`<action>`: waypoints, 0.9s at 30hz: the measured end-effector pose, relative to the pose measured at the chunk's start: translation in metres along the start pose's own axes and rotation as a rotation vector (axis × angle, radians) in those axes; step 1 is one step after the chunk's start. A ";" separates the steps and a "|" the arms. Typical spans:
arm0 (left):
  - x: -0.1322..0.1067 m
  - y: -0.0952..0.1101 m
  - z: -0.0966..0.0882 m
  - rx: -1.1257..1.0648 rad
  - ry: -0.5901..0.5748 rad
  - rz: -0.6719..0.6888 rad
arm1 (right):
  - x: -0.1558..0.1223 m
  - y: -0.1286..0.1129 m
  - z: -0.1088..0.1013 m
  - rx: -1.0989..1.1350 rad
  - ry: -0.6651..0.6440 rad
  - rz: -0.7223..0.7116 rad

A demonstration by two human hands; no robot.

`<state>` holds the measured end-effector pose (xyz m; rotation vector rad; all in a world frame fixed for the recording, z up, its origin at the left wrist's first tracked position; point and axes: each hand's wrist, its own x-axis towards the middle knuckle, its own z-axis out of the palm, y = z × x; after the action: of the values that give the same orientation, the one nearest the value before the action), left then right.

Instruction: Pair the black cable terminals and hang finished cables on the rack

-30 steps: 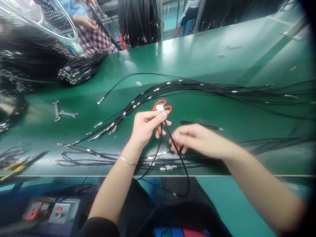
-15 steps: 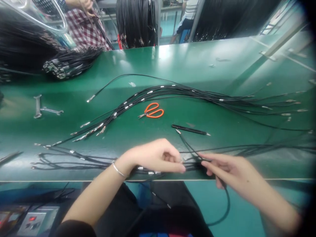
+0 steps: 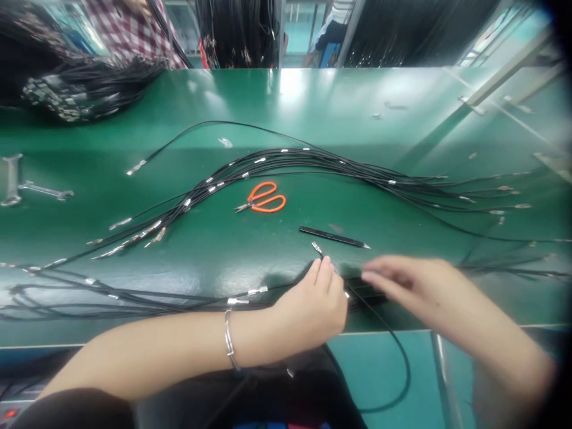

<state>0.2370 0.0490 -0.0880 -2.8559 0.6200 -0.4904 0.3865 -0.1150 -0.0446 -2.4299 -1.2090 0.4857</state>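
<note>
My left hand [image 3: 313, 304] is closed around a black cable [image 3: 400, 345] close to its end, where a small metal terminal [image 3: 317, 247] sticks out past the fingers. From this hand the cable loops down over the table's front edge. To the right, my right hand [image 3: 411, 283] is slightly blurred, thumb and forefinger pinched together; I cannot make out what is between them. Beneath and beside the hands lies a bundle of black cables [image 3: 147, 298] with white sleeves. A black pen-like tool [image 3: 333, 236] with a pale tip lies just beyond the hands.
Orange-handled scissors [image 3: 267, 199] lie mid-table, before a second cable bundle [image 3: 277, 162]. Two wrenches [image 3: 12, 179] are at the left. A heap of terminated cables [image 3: 89, 89] sits back left. Beyond the green table [image 3: 357, 119], cables hang near a person in a checked shirt [image 3: 125, 30].
My left hand has moved onto the cable near its terminal. My right hand has let go of that cable and shifted slightly. The view has turned, so the table's things appear further left.
</note>
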 end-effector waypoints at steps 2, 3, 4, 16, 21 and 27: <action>-0.001 -0.003 0.001 -0.029 -0.017 -0.001 | 0.024 -0.004 -0.005 -0.255 0.098 -0.035; -0.001 -0.004 0.000 -0.048 -0.031 -0.006 | 0.036 -0.007 -0.006 -0.360 0.081 -0.051; -0.001 -0.005 0.000 -0.067 -0.043 -0.012 | 0.048 -0.011 -0.007 -0.438 0.044 -0.075; 0.000 -0.007 0.001 -0.111 -0.046 -0.039 | 0.111 -0.024 -0.008 0.650 -0.304 -0.067; 0.000 -0.008 0.001 -0.118 -0.030 -0.041 | 0.110 -0.020 0.017 1.191 -0.239 -0.206; 0.000 -0.009 0.000 -0.132 -0.025 -0.054 | 0.113 -0.021 0.028 1.047 -0.207 -0.104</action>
<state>0.2404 0.0571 -0.0853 -3.0049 0.5936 -0.4364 0.4239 -0.0067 -0.0741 -1.4369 -0.8134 1.0344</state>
